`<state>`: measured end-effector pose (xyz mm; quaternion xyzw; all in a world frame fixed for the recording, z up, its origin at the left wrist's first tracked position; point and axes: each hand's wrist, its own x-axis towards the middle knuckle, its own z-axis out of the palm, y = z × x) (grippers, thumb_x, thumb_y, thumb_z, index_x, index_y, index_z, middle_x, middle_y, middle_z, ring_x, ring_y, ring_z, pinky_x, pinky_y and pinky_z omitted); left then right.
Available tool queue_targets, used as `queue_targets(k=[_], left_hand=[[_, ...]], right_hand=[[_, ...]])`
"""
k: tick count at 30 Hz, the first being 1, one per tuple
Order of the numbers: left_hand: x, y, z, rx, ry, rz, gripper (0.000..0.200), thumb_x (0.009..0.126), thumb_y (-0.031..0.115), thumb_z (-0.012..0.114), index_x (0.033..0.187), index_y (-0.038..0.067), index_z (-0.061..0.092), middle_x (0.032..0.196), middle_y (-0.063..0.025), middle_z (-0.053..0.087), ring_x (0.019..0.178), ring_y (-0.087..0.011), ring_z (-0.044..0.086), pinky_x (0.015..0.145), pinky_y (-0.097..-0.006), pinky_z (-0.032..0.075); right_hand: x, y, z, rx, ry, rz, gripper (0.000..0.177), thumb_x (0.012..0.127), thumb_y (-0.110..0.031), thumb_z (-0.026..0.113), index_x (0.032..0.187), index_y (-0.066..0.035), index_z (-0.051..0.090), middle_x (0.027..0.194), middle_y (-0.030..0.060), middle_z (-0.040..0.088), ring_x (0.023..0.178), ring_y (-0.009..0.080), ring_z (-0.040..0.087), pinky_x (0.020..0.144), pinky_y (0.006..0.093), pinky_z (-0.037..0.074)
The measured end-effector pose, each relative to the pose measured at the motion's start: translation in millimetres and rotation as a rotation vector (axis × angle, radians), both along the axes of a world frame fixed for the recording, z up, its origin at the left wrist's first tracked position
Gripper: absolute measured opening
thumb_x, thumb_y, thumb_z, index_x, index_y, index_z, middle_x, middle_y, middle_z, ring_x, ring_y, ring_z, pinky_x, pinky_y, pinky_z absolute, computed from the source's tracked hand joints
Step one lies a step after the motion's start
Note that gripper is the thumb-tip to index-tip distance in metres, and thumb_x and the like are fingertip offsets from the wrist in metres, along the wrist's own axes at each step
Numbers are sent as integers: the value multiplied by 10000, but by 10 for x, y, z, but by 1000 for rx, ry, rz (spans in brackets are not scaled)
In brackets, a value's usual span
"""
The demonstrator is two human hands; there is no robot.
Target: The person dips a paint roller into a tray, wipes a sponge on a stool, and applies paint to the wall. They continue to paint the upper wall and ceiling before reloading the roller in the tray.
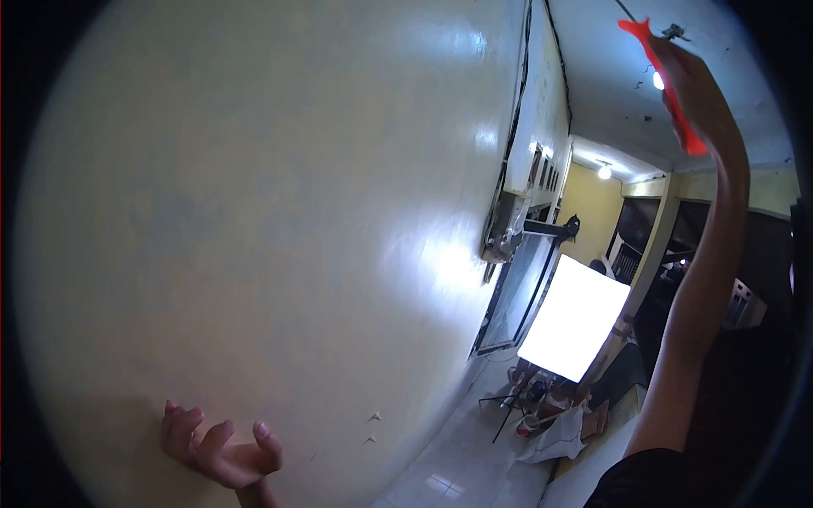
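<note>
High at the upper right, my right hand (pixel 694 93) is raised toward the ceiling with its fingers wrapped round a bright red object (pixel 652 52). The red thing is long and thin, with a forked upper end; the hand hides part of its length. At the lower left, my left hand (pixel 222 449) is held up in front of the pale wall (pixel 279 254), with its fingers apart and curled and nothing between them. Whether its back touches the wall I cannot tell.
A bright white light panel (pixel 576 317) stands right of centre near a tripod (pixel 500 411). A box with cables (pixel 506 227) is fixed to the wall above a glass door (pixel 517 292). A white sack (pixel 559 436) and other items lie on the tiled floor (pixel 453 466).
</note>
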<state>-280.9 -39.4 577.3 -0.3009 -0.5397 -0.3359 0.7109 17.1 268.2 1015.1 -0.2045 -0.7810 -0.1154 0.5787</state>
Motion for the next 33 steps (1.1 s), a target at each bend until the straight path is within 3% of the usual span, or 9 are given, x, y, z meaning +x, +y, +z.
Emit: queue_targets(k=[3,7,13,18,23,26,27,29,33], left_hand=[[15,27,46,67,-12,-12,315,847,303,674,1039,106,520,1150,-164,518,1146,-373,486,1020,-591,462],[73,68,121,24,-29,6,318,844,319,692,1003,87,542,1087,-152,554,1091,-372,518,954,-551,488],[75,75,133,0,-3,-93,318,883,279,685,1036,40,543,1088,-153,528,1046,-346,515,944,-507,457],[120,33,178,39,-94,-309,308,902,284,670,996,30,522,992,-126,520,959,-304,511,887,-453,438],[654,119,417,118,-145,-460,265,937,248,643,997,22,519,965,-102,523,904,-232,500,807,-376,416],[1055,166,731,50,-213,-1020,311,957,344,616,944,65,480,790,-62,492,737,-164,449,676,-325,361],[1153,146,812,47,-187,-998,311,957,344,616,944,65,480,790,-62,492,737,-164,449,676,-325,361],[1319,58,875,-2,-238,-1594,365,985,441,554,935,97,443,736,-48,453,701,-163,439,661,-336,367],[1529,-217,753,-6,-257,-1808,465,990,605,504,902,159,405,698,-15,445,662,-155,415,632,-333,343]], right_hand=[[370,62,-725,28,-84,-15,554,1078,-494,449,1413,-77,591,593,-3,469,467,94,453,460,322,353],[607,-89,-2351,-333,-108,-54,465,1070,-357,516,1408,-43,581,575,69,528,518,150,583,500,379,450],[634,-168,-3468,-452,-211,236,527,1061,-238,538,1508,23,438,881,213,719,758,275,747,701,366,561],[587,99,-3535,-514,-139,330,519,1074,-261,533,1500,21,445,875,222,720,734,266,744,670,362,561],[430,-14,-2867,-533,-152,299,507,1085,-286,506,1492,11,449,739,212,679,681,280,735,641,367,551],[197,166,-2386,-306,-73,281,529,1103,-404,439,1495,-50,477,693,191,638,564,241,657,563,385,478],[137,185,-2252,-222,-38,291,525,1103,-397,439,1487,-42,480,682,190,633,551,249,652,566,392,481],[89,72,-2010,-236,-55,268,518,1103,-383,441,1484,-35,478,666,190,630,536,266,652,558,406,483],[122,14,-2264,-223,-93,204,498,1101,-337,455,1483,-17,462,632,197,631,520,310,666,533,446,491]])
